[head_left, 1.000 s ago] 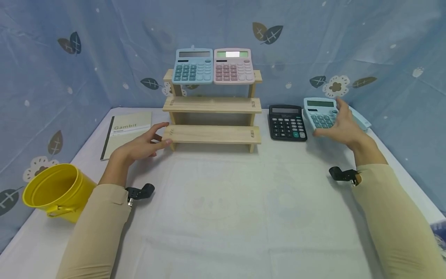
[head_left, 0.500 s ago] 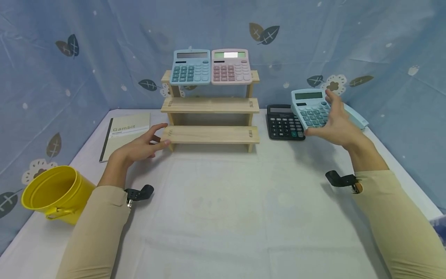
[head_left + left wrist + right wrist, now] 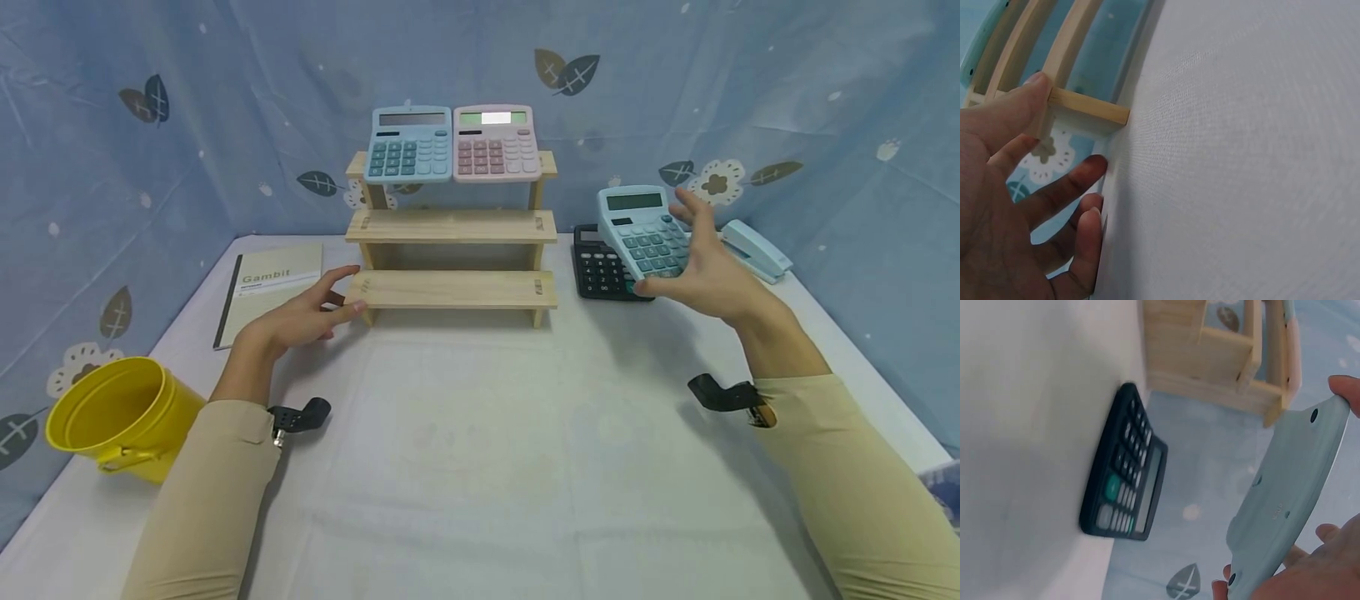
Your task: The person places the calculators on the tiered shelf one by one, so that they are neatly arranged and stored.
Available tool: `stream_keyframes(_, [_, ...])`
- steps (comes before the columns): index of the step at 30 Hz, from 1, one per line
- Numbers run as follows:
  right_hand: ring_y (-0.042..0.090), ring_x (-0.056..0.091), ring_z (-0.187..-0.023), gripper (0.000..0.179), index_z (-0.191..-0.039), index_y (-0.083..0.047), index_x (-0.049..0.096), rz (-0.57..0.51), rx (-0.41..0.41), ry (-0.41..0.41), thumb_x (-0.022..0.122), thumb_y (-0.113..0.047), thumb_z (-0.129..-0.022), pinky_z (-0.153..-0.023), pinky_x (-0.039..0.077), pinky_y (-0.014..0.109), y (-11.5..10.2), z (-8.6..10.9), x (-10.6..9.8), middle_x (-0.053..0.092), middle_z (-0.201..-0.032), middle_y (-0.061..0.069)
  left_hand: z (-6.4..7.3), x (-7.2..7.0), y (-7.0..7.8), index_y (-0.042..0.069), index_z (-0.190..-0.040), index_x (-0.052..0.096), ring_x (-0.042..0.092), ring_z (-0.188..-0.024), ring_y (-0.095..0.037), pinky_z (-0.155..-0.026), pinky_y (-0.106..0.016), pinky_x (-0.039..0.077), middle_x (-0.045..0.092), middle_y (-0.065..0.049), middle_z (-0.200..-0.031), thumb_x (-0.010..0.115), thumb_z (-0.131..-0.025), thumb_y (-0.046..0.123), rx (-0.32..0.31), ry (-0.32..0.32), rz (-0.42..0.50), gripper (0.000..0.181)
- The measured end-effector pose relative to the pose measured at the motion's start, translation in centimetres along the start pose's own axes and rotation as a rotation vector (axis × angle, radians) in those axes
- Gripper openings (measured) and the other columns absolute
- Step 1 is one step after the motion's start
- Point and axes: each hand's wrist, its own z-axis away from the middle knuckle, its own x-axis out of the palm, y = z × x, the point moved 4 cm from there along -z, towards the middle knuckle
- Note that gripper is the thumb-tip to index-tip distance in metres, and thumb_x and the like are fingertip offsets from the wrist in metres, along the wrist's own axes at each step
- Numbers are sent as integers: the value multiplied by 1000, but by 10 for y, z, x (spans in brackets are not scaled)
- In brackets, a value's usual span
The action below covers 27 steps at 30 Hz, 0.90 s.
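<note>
My right hand [image 3: 716, 279] grips a light blue calculator [image 3: 647, 235] by its right side and near lower corner, thumb below and fingers above. The calculator is raised and tilted, overlapping a black calculator [image 3: 602, 275] in the head view. In the right wrist view its plain back [image 3: 1288, 494] shows, with the black calculator [image 3: 1124, 472] lying below. My left hand [image 3: 294, 318] pinches the left end of a three-tier wooden shelf [image 3: 453, 289] at the lowest board, thumb in front, index finger behind. Another blue calculator [image 3: 409, 146] and a pink calculator [image 3: 497, 146] stand side by side on the top tier.
Left of the shelf lies a notebook [image 3: 273, 287] marked "Gambit". A yellow bucket [image 3: 123, 417] stands at the near left, beside my left sleeve. At the far right sits a light blue stapler [image 3: 757, 250]. Blue patterned cloth [image 3: 465, 50] walls the white table.
My right hand has lifted the light blue calculator and carried it left, now over the black calculator, uncovering more of the stapler. My left hand has stayed on the shelf.
</note>
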Motion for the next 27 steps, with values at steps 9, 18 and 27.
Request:
stream_keyframes(9, [46, 7, -153, 133, -161, -40, -14, -22, -90, -53, 86, -14, -77, -113, 19, 73, -17, 3, 16, 2, -172, 7, 1, 0, 0, 47, -163, 3, 54, -118, -41, -94, -44, 44, 34, -21, -153, 56, -98, 66, 1, 5, -18, 86])
stream_keyframes(18, [41, 19, -148, 132, -161, -39, -12, -20, -140, -98, 85, -12, -76, -113, 22, 66, -36, 0, 32, 5, -171, 7, 1, -1, -1, 47, -164, 3, 53, -118, -41, -93, -45, 44, 33, -22, -153, 55, -100, 62, 15, -3, -15, 84])
stream_keyframes(27, [39, 21, -148, 132, -161, -37, -13, -4, -165, -116, 86, -15, -75, -114, 22, 62, -54, -6, 42, 7, -171, 9, 1, -1, -1, 48, -163, 3, 54, -121, -43, -94, -45, 45, 33, -22, -154, 55, -100, 62, 10, -2, -4, 83])
